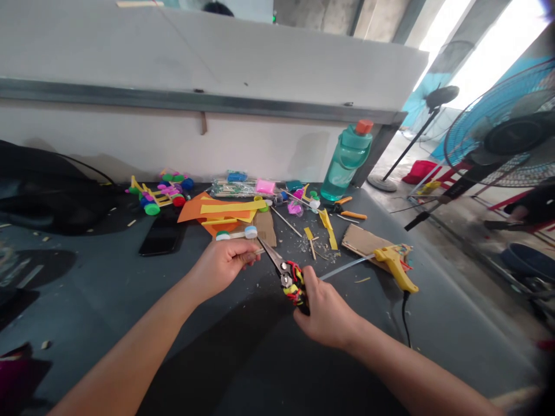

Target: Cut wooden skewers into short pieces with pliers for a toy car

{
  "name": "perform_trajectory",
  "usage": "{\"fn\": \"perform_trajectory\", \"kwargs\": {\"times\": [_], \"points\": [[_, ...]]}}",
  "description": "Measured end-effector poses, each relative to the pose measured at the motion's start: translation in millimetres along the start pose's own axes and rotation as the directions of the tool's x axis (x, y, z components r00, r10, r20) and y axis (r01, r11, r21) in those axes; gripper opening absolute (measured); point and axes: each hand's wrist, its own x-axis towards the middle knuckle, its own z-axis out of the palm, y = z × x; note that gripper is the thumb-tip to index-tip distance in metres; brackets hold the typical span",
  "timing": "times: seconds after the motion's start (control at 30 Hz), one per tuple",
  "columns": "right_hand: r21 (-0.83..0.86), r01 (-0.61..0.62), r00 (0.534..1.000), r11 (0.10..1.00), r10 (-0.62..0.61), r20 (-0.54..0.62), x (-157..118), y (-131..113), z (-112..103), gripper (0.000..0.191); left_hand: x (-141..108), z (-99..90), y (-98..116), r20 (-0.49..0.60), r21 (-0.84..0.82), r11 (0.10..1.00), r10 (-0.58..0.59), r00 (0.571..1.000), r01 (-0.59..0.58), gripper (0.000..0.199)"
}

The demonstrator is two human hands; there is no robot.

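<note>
My left hand (228,264) is closed in a pinch on a thin wooden stick (259,251), whose short end sticks out past the fingertips. Wrapped round the red, yellow and black handles of a pair of scissors (284,268) is my right hand (327,309). The long metal blades point up and left, close to the stick's end; whether they touch it I cannot tell. Just beyond my left hand, two bottle caps, one blue and white (250,232), are joined by a pale stick (236,235). A piece of cardboard (266,228) lies behind the blades.
A yellow glue gun (394,266) lies right, its cord trailing forward, near cardboard (362,240). Behind are a teal bottle (347,162), orange-handled pliers (351,215), coloured paper (191,208), a small wheeled model (160,195) and a phone (161,236). Fans (511,138) stand beyond the table.
</note>
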Motion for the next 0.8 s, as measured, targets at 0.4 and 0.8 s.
{"fn": "perform_trajectory", "kwargs": {"times": [0.4, 0.8], "points": [[0.157, 0.039, 0.997, 0.987, -0.028, -0.071, 4.1, -4.1, -14.7, 0.04, -0.3, 1.9, 0.1, -0.032, -0.13, 0.991, -0.023, 0.999, 0.019, 0.023], [0.117, 0.088, 0.995, 0.989, -0.082, -0.058, 1.9, -6.4, -7.0, 0.047, 0.6, 0.6, 3.8, -0.007, -0.121, 0.992, 0.045, 0.999, -0.045, 0.022]]}}
